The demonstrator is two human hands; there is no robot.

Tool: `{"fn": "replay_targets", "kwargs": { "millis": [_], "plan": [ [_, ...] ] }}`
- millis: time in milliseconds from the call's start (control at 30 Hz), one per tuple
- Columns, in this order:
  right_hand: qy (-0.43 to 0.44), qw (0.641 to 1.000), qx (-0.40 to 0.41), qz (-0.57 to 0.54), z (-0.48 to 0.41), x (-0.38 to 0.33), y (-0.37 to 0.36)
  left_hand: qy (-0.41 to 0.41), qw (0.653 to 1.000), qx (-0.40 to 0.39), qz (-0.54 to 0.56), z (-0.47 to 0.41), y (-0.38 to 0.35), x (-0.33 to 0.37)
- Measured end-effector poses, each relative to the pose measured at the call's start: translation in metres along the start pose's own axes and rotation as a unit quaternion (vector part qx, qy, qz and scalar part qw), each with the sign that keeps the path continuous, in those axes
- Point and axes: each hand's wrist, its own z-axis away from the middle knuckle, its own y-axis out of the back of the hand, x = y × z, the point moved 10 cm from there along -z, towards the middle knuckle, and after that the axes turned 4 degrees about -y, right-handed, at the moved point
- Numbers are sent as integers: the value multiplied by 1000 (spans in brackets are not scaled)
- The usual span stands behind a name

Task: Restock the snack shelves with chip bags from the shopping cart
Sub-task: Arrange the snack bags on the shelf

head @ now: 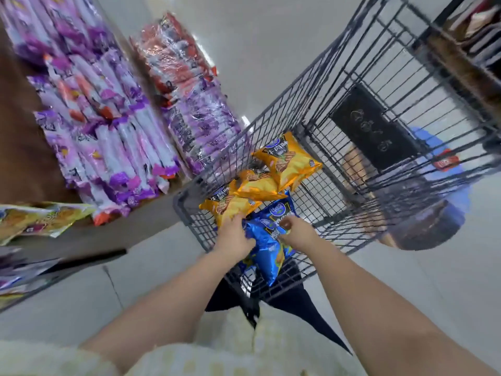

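A dark wire shopping cart (339, 85) stands in front of me. Inside its near corner lie three orange chip bags (287, 161) and blue chip bags (267, 240). My left hand (234, 237) reaches into the cart, fingers curled over the left edge of a blue bag and touching the nearest orange bag (225, 207). My right hand (296, 230) grips the same blue bag from its right side. The snack shelf (151, 215) at the left holds rows of purple and white bags (108, 126).
Red and purple bags (187, 85) fill the shelf further along the aisle. Yellow bags (40, 218) lie on a lower shelf at the left edge. A dark cloth (292, 299) hangs from the cart's near end. A blue stool (444, 169) shows beyond the cart. Pale floor runs ahead.
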Motion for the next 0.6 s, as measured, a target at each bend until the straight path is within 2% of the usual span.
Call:
{"fn": "replay_targets", "kwargs": {
  "millis": [67,167,367,467,600],
  "plan": [
    [13,998,-38,44,-22,8,-10,66,987,23,141,1,-25,-13],
    [21,991,-99,90,-47,23,-34,163,948,40,271,0,-70,-29],
    [-29,983,-181,22,-74,56,-68,260,902,44,342,-14,-141,-32],
    [-30,978,-205,-35,-79,60,-77,283,906,60,309,-15,-145,-25],
    [-24,974,-206,-86,-74,53,-72,289,879,110,363,-16,-143,-31]
  ]
}}
